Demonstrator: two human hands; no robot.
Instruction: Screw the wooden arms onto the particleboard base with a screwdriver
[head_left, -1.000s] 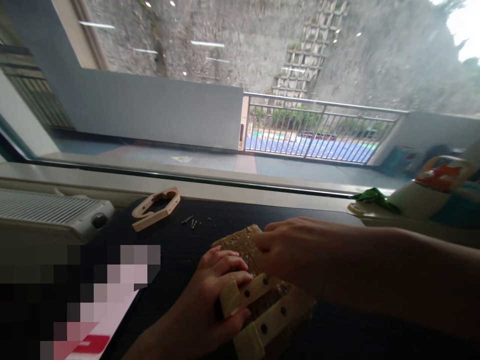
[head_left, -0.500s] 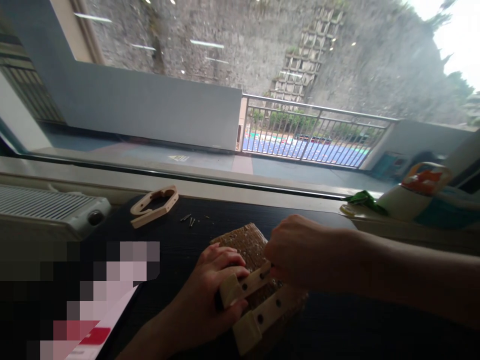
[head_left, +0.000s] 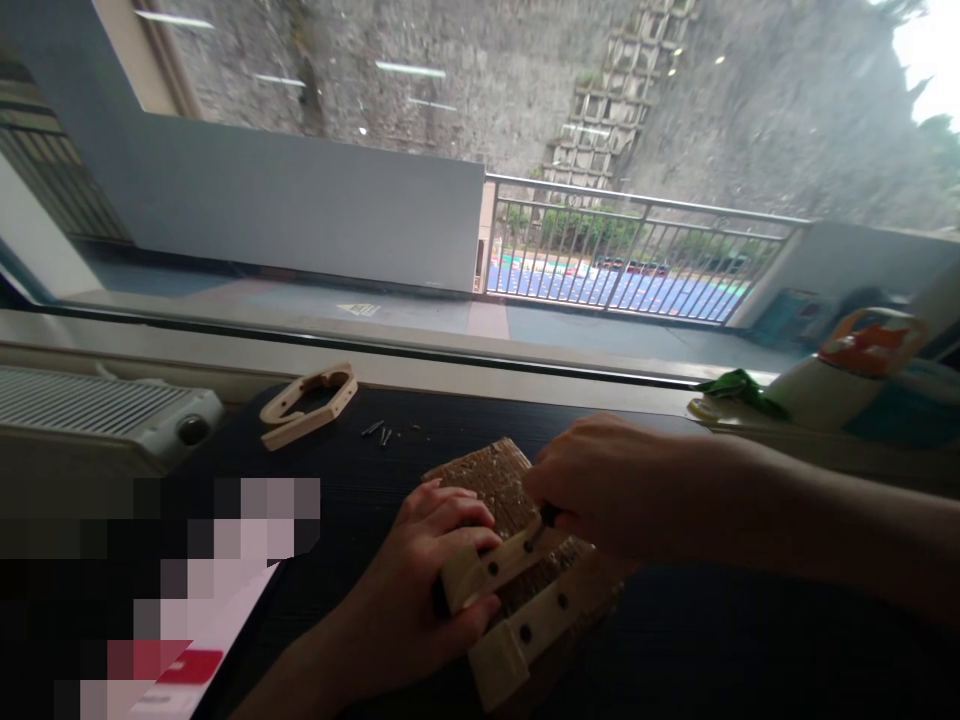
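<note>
A brown textured board point(head_left: 491, 480) lies on the dark table point(head_left: 360, 480) with two pale wooden bars point(head_left: 517, 600) on its near end, each with dark holes. My left hand point(head_left: 420, 590) is closed around the left end of the upper bar, holding the piece steady. My right hand point(head_left: 600, 490) is closed in a pinch on a small dark tool or screw point(head_left: 544, 525) whose tip meets a hole in the upper bar. What exactly it pinches is too small to name.
A pale wooden frame piece point(head_left: 307, 405) and a few loose screws point(head_left: 381, 432) lie further back on the table. A white radiator point(head_left: 97, 415) sits at left. A pale paper point(head_left: 202, 650) lies at lower left. On the sill at right is a white object with green and orange parts point(head_left: 825, 385).
My right hand went from lying over the board to a pinch at a hole in the upper bar. My left hand kept its grip.
</note>
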